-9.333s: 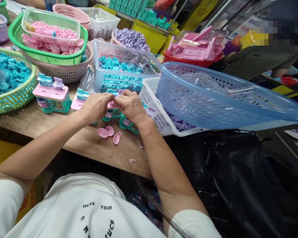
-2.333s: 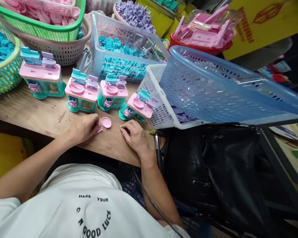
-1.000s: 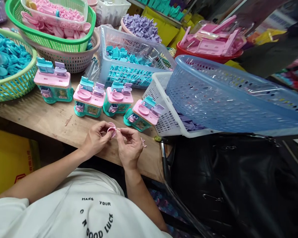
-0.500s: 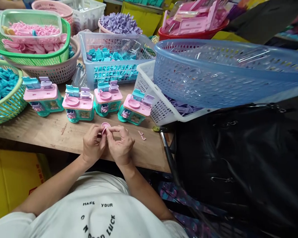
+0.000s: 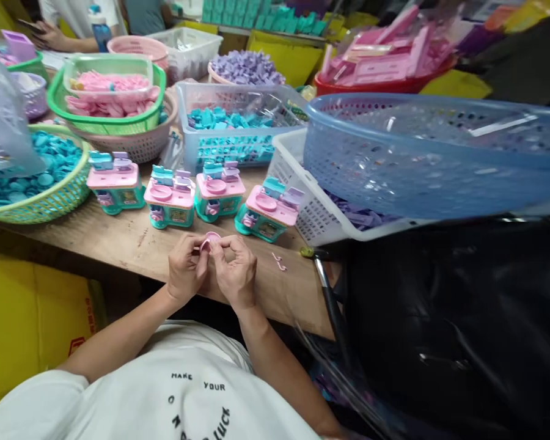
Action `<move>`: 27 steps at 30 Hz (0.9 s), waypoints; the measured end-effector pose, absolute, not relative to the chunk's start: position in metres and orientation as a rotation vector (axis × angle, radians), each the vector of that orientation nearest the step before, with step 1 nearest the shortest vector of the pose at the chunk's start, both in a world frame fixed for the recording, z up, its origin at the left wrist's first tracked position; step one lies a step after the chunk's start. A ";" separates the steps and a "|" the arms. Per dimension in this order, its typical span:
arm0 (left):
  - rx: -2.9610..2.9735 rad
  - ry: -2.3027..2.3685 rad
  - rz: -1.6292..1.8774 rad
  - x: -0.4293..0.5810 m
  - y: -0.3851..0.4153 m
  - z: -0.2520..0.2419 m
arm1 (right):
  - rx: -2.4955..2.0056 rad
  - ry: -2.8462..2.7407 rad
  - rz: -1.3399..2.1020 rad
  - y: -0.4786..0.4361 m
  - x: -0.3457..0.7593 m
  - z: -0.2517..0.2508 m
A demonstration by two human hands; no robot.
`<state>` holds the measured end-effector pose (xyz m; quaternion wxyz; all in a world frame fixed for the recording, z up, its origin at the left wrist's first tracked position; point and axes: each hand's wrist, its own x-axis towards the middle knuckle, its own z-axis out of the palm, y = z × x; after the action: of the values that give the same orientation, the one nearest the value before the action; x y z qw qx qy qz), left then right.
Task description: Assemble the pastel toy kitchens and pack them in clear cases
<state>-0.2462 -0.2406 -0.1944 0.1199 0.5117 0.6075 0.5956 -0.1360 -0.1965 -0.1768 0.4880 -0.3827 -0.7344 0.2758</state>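
Observation:
My left hand [image 5: 186, 269] and my right hand [image 5: 234, 271] meet over the near edge of the wooden table [image 5: 119, 244]. Both pinch a small pink round piece [image 5: 208, 240] between their fingertips. Just beyond stand several toy kitchen units with pink tops and teal bodies, among them one unit [image 5: 114, 183] at the left, a second unit [image 5: 171, 197], a third unit [image 5: 218, 189] and a tilted unit [image 5: 270, 211]. A tiny pink hook [image 5: 279, 263] lies on the table right of my right hand.
A green basket of teal discs [image 5: 36, 177] sits at the left. Behind are a green basket of pink parts [image 5: 107, 101], a clear crate of teal parts [image 5: 231, 131], purple parts [image 5: 247, 66], a big blue basket [image 5: 431, 153] on a white crate [image 5: 311, 214]. Black bag [image 5: 462, 330] at right.
My hands picked a pink round piece off the table and brought it together between the fingertips; half a second ago they held it the same way. The view has tilted up slightly.

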 end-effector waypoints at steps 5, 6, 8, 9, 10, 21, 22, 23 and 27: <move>0.758 1.525 1.801 -0.280 -0.250 -0.179 | -0.683 -2.004 0.560 -0.200 -0.170 -0.176; 0.632 1.458 1.819 -0.290 -0.254 -0.173 | -0.589 -2.068 0.480 -0.201 -0.179 -0.173; 0.484 1.348 1.850 -0.310 -0.264 -0.163 | -0.423 -2.159 0.320 -0.203 -0.199 -0.165; 0.463 1.314 1.861 -0.320 -0.269 -0.159 | -0.363 -2.188 0.264 -0.203 -0.210 -0.160; 0.472 1.299 1.874 -0.331 -0.274 -0.157 | -0.318 -2.214 0.235 -0.201 -0.223 -0.154; 1.096 2.466 1.815 -0.464 -0.251 -0.183 | -0.273 -2.468 0.383 -0.112 -0.383 -0.135; 1.128 2.492 1.785 -0.464 -0.249 -0.187 | -0.263 -2.488 0.363 -0.109 -0.387 -0.138; 1.157 2.510 1.772 -0.463 -0.248 -0.190 | -0.250 -2.500 0.347 -0.107 -0.390 -0.142; 1.219 2.538 1.804 -0.454 -0.247 -0.202 | -0.209 -2.492 0.347 -0.107 -0.388 -0.149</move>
<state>-0.4535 -0.2470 -0.2015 -0.1011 0.3626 0.7551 0.5367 -0.3877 -0.1067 -0.1487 0.3034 -0.0788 -0.9405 0.1311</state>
